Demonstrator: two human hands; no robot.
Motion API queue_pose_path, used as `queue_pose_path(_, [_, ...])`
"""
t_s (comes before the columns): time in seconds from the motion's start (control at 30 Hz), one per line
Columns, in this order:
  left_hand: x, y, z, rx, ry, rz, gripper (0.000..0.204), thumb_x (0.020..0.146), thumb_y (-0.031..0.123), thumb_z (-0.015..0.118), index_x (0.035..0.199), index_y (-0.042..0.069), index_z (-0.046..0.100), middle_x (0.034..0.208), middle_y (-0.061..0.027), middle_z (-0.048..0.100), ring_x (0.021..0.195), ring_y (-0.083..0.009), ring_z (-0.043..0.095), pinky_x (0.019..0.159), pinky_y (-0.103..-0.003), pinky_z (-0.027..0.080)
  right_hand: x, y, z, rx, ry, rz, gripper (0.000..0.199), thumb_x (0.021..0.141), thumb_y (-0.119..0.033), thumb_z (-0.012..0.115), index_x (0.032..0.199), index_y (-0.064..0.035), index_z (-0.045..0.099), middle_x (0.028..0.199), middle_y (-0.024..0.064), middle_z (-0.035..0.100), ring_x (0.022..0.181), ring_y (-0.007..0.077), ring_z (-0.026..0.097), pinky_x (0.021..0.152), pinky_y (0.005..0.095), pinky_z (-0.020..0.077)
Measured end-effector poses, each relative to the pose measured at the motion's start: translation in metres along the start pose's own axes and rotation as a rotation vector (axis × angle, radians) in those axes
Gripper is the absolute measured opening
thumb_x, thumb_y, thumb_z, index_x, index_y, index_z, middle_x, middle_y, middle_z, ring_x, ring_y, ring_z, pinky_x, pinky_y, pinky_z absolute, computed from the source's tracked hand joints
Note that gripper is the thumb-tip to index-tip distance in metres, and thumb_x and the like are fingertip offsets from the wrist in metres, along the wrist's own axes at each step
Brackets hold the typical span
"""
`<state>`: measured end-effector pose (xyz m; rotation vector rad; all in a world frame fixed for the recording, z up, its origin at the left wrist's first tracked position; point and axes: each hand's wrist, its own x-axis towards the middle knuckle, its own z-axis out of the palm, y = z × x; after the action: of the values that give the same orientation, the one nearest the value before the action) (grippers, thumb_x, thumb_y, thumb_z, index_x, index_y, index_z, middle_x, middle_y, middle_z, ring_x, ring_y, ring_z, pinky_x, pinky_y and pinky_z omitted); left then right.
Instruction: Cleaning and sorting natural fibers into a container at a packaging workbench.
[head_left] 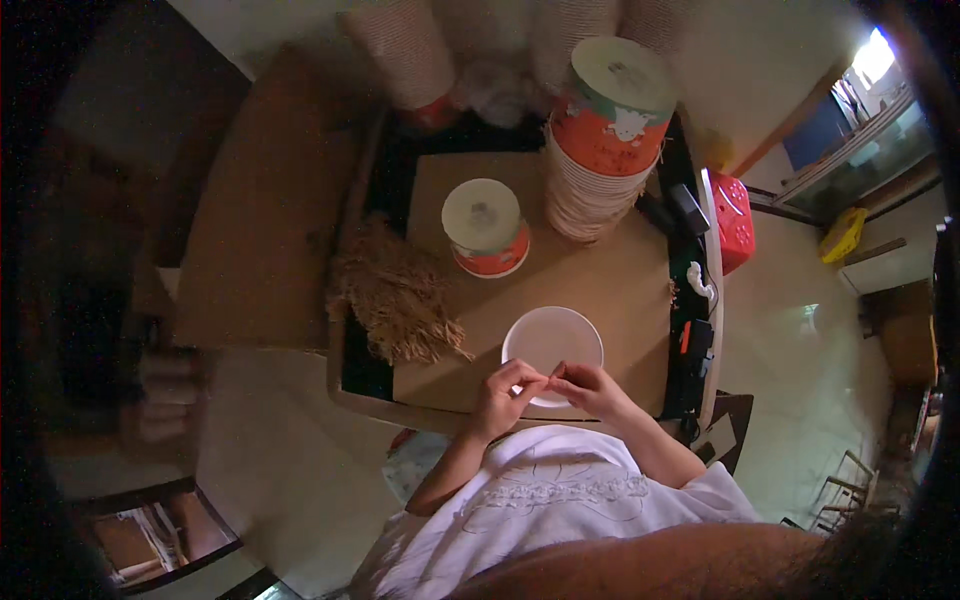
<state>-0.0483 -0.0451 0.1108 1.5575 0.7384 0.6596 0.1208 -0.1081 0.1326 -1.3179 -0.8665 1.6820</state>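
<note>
My left hand (498, 398) and my right hand (592, 388) meet over the near rim of a white round paper tub (553, 338). Both are closed in a pinch, fingertips nearly touching; anything between them is too small to make out. The tub appears to stand mouth up on a brown cardboard sheet (630, 300) near the table's front edge. Farther off, a red-and-green printed paper tub (490, 263) stands upside down. To the left lies a loose heap of brown crinkled strands (395, 295), frayed at the ends.
A tall stack of nested paper tubs (612, 130) rises at the back right, with another stack (400, 50) behind. Small dark devices (697, 340) and a crumpled white tissue (699, 281) line the table's right edge. A red plastic stool (733, 220) stands beyond it.
</note>
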Motion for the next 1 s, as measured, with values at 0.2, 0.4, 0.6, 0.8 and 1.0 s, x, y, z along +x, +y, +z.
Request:
queue_pose_path(0.2, [-0.002, -0.002, 0.008, 0.316, 0.117, 0.145, 0.006, 0.084, 0.005, 0.048, 0.079, 0.002, 0.046, 0.074, -0.0150, 0.051, 0.069, -0.0303, 0.054, 0.060, -0.035, 0.043, 0.011, 0.020, 0.014, -0.100, 0.203, -0.216, 0.007, 0.082, -0.006, 0.058, 0.083, 0.0003, 0.055, 0.074, 0.0005, 0.055, 0.068, 0.0067, 0.047, 0.059, 0.0203, 0.0412])
queue_pose_path(0.4, [-0.016, -0.025, 0.011, 0.196, 0.161, 0.014, 0.011, 0.087, 0.007, 0.043, 0.078, 0.003, 0.046, 0.066, -0.0047, 0.044, 0.063, -0.0140, 0.045, 0.059, -0.026, 0.039, 0.014, 0.031, 0.020, -0.216, 0.230, -0.309, 0.005, 0.080, -0.002, 0.058, 0.082, 0.0004, 0.056, 0.072, 0.0017, 0.056, 0.069, 0.0055, 0.047, 0.060, 0.0205, 0.0421])
queue_pose_path(0.6, [-0.027, -0.049, 0.004, 0.047, 0.319, -0.148, 0.014, 0.088, 0.011, 0.045, 0.079, 0.001, 0.049, 0.066, -0.0063, 0.051, 0.061, -0.0128, 0.049, 0.055, -0.027, 0.040, 0.028, 0.040, 0.023, -0.256, 0.233, -0.225, 0.005, 0.076, 0.003, 0.057, 0.080, 0.0003, 0.056, 0.071, 0.0015, 0.055, 0.065, 0.0063, 0.045, 0.055, 0.0207, 0.0397])
queue_pose_path(0.8, [-0.022, -0.070, -0.011, 0.227, 0.453, -0.100, 0.006, 0.081, 0.006, 0.055, 0.086, 0.002, 0.055, 0.071, -0.0063, 0.056, 0.062, -0.0138, 0.053, 0.057, -0.025, 0.043, 0.055, 0.069, 0.018, -0.413, 0.296, -0.338, 0.006, 0.075, -0.008, 0.060, 0.077, -0.0030, 0.058, 0.056, 0.0092, 0.051, 0.051, 0.0108, 0.047, 0.048, 0.0267, 0.0396])
queue_pose_path(1.0, [-0.025, -0.102, -0.017, 0.404, 0.355, -0.110, 0.019, 0.076, -0.006, 0.055, 0.094, -0.001, 0.054, 0.087, -0.0081, 0.052, 0.077, -0.0160, 0.053, 0.066, -0.026, 0.043, 0.077, 0.083, 0.021, -0.494, 0.326, -0.287, 0.011, 0.075, -0.011, 0.061, 0.077, -0.0014, 0.057, 0.058, 0.0104, 0.052, 0.052, 0.0114, 0.048, 0.049, 0.0275, 0.0407])
